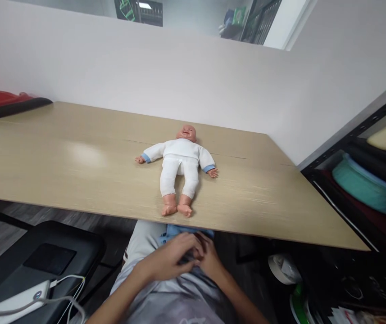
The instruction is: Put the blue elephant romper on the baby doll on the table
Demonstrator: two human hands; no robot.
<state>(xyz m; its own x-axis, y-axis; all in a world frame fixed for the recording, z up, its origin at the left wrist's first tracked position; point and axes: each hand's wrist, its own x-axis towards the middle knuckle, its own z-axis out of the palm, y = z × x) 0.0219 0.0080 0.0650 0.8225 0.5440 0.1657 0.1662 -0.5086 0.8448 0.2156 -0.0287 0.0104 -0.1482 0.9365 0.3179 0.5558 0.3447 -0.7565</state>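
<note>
A baby doll (181, 162) lies on its back on the table (78, 180), its head toward the wall and its bare feet near the front edge. It wears a white top with blue cuffs and white leggings. Both hands rest together in the lap, below the table edge. My left hand (175, 255) has loosely bent fingers touching my right hand (209, 258), its thumb held apart. The right fingers are loosely curled and partly covered. Nothing shows in either hand. A blue cloth (172, 231) lies on the lap just beyond them, partly under the table edge.
On the left, a black chair (88, 243) carries a dark flat device (50, 258) and a white power bank (20, 303) with cables. A rack (317, 173) with a teal bundle (368, 184) stands at the right. A white wall (179, 76) bounds the table's back.
</note>
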